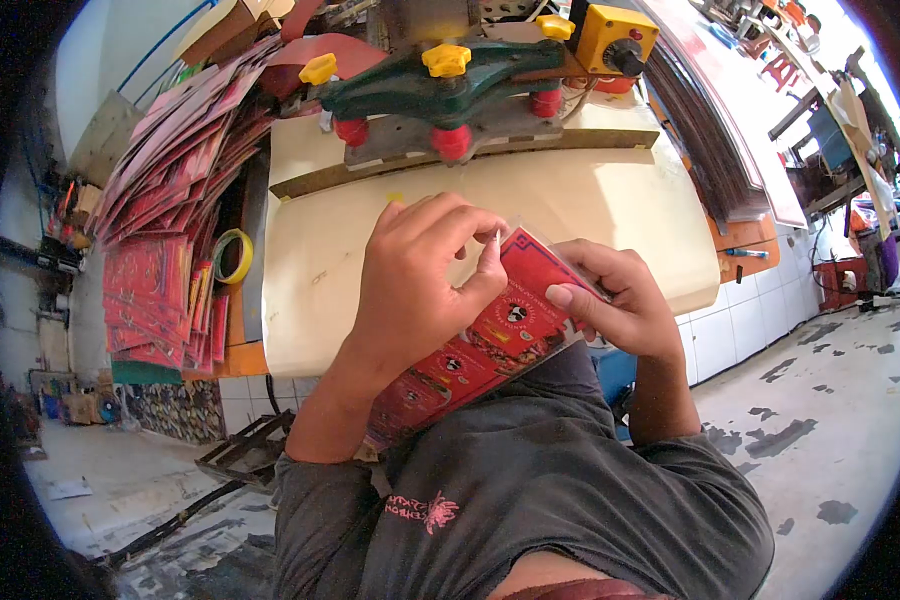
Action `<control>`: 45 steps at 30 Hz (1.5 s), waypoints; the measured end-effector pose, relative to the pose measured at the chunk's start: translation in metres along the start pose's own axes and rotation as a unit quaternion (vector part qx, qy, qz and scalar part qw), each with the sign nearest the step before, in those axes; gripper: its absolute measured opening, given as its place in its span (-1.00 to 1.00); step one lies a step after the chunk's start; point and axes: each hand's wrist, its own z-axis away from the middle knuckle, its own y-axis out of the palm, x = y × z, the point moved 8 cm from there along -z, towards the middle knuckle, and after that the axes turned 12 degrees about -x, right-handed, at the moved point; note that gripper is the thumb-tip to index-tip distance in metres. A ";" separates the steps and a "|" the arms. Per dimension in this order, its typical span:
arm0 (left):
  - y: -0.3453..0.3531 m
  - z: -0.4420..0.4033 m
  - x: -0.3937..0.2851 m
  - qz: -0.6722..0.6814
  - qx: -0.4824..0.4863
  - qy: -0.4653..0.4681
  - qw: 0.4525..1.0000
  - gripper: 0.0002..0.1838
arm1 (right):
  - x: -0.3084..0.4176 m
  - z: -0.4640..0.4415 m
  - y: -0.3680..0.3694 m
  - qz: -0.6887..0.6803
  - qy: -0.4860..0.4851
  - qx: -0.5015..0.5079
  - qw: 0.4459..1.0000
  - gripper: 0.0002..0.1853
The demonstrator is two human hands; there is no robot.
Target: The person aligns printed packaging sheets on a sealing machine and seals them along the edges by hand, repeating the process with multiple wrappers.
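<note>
Off to the left of both hands, a loose heap of red printed sheets [170,170] leans up beside a yellow roll of tape [244,262], the roll being nearer the hands. The left hand [430,260] has its thumb and forefinger tips drawn together at the upper corner of a red printed piece [490,335]; whether they have actually caught its clear edge I cannot tell. That piece is held between the two hands, above the lap, tilted, its lower end running down behind the left forearm. Directly beyond the hands, a green press [440,85] with yellow knobs stands over the pale-topped bench [315,265]. The right hand [615,295] grips the piece's far-right edge, thumb on the printed face, fingers behind. A blue pen [747,253] lies farther right. The step in hand looks like working at the corner, perhaps parting the clear layer; the next move probably calls for a steady right grip and a fine left pinch, without creasing the print.
</note>
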 end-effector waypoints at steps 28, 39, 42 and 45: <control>-0.320 0.210 0.125 -0.477 -0.337 -0.251 0.772 -0.82 | -0.045 0.056 -0.238 -0.122 -0.064 -0.338 0.931 -0.60; -0.306 0.270 0.180 -0.290 -0.226 -0.409 0.835 -0.73 | -0.050 0.066 -0.271 -0.241 -0.086 -0.470 0.845 -0.60; -0.203 0.196 0.132 -0.213 -0.101 -0.281 0.930 -0.71 | -0.042 0.058 -0.259 -0.129 -0.118 -0.497 0.850 -0.61; -0.116 0.146 0.090 -0.109 -0.024 -0.232 0.966 -0.68 | -0.035 0.045 -0.248 -0.133 -0.107 -0.483 0.859 -0.61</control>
